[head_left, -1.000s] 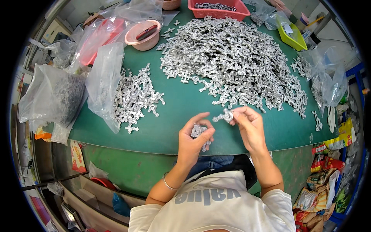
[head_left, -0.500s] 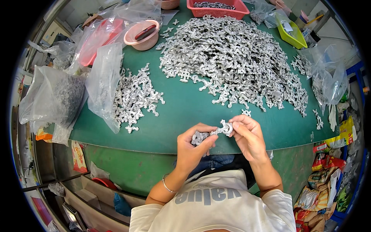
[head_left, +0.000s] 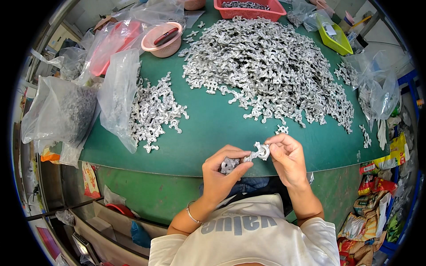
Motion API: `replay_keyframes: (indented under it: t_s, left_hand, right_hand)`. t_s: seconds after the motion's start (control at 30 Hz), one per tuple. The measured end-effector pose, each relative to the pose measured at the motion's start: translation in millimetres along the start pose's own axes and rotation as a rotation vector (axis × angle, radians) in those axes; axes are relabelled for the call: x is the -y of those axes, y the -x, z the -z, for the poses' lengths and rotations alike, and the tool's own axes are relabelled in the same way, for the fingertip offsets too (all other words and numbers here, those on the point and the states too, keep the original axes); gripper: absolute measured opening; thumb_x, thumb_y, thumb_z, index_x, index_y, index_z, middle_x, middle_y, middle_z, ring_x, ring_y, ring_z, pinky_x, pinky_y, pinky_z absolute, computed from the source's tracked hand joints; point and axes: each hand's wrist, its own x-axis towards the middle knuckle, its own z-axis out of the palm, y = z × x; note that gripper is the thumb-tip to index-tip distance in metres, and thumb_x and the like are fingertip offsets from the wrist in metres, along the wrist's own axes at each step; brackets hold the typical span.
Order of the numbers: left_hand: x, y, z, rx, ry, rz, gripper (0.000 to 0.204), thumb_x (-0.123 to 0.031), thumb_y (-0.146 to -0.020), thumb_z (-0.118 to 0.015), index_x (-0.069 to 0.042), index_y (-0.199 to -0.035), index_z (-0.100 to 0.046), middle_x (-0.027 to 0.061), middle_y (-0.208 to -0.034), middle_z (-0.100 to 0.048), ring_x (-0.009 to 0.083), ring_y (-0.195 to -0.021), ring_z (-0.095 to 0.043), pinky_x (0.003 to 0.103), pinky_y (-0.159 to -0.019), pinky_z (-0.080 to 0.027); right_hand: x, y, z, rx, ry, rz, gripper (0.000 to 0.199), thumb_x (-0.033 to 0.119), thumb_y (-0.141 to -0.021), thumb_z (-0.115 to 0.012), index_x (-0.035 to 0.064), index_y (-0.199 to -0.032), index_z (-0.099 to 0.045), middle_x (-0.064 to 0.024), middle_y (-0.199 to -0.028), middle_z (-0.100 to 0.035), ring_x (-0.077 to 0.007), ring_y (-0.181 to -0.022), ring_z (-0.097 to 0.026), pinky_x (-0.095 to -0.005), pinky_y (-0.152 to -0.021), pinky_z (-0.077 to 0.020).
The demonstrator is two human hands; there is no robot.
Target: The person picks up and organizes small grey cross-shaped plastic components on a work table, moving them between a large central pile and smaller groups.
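My left hand (head_left: 220, 174) and my right hand (head_left: 287, 156) meet over the near edge of the green table (head_left: 208, 128). Between them is a small silver cast metal part (head_left: 257, 153); both hands pinch it, the right at its ring end. My left palm also cups other small metal pieces (head_left: 229, 165). A big heap of the same silver parts (head_left: 270, 71) lies further back on the table. A smaller heap (head_left: 155, 111) lies to the left.
Clear plastic bags (head_left: 117, 95) and a bag of dark pieces (head_left: 62, 111) crowd the left side. A pink bowl (head_left: 162, 40), a red basket (head_left: 250, 9) and a yellow-green tray (head_left: 333, 37) stand at the back. More bags (head_left: 377, 88) sit right.
Both hands have drawn back from the table toward my body and come closer together. The metal part now bridges the two hands.
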Motion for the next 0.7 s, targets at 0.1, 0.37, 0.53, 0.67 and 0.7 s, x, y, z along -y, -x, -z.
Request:
replay_keyframes:
  t_s: [0.1,0.37,0.53,0.67,0.7]
  left_hand:
    - [-0.7,1.0,0.5,-0.002,0.001,0.002,0.016,0.007,-0.072,-0.064,0.005,-0.088,-0.062,0.0106,-0.082,-0.058,0.0094,-0.059,-0.056,0.018,-0.044,-0.042]
    - [9.4,1.3,3.5,0.100,0.210,0.194,0.016,-0.012,-0.085,-0.056,0.003,-0.088,-0.059,0.0118,-0.078,-0.058,0.0125,-0.056,-0.055,0.019,-0.040,-0.041]
    - [16.1,-4.2,9.6,0.244,0.480,0.460,0.034,-0.032,-0.093,-0.045,0.001,-0.099,-0.054,0.0131,-0.078,-0.058,0.0138,-0.055,-0.054,0.019,-0.037,-0.040]
    - [15.1,-10.0,3.9,0.201,0.545,0.560,0.044,-0.039,-0.094,-0.039,0.001,-0.108,-0.051,0.0132,-0.078,-0.059,0.0136,-0.053,-0.053,0.019,-0.035,-0.038]
    - [14.2,-11.3,3.0,0.199,0.548,0.595,0.045,-0.038,-0.094,-0.039,0.002,-0.110,-0.051,0.0130,-0.079,-0.059,0.0134,-0.052,-0.053,0.018,-0.034,-0.037]
  right_hand:
    - [0.4,0.0,-3.0,-0.008,0.050,0.038,0.013,0.007,-0.086,-0.058,-0.0033,-0.094,-0.057,-0.0086,-0.086,-0.061,-0.0108,-0.077,-0.057,-0.0238,-0.072,-0.0451]
    - [-7.3,-4.6,4.2,0.002,0.134,0.052,0.012,0.012,-0.086,-0.059,0.0002,-0.085,-0.055,-0.0028,-0.078,-0.058,-0.0070,-0.071,-0.051,-0.0212,-0.067,-0.0405]
    - [-9.9,-5.5,3.8,-0.006,0.081,0.003,0.013,0.013,-0.087,-0.058,0.0010,-0.082,-0.055,-0.0020,-0.077,-0.058,-0.0066,-0.070,-0.051,-0.0207,-0.066,-0.0392]
    - [-7.0,-5.8,-1.5,-0.007,0.314,0.045,0.011,0.010,-0.084,-0.060,0.0013,-0.078,-0.057,-0.0022,-0.074,-0.057,-0.0082,-0.070,-0.050,-0.0220,-0.066,-0.0389]
    - [-6.8,-7.6,-0.6,0.039,0.552,0.100,0.009,0.008,-0.082,-0.061,0.0011,-0.077,-0.057,-0.0029,-0.073,-0.057,-0.0096,-0.069,-0.050,-0.0229,-0.066,-0.0392]
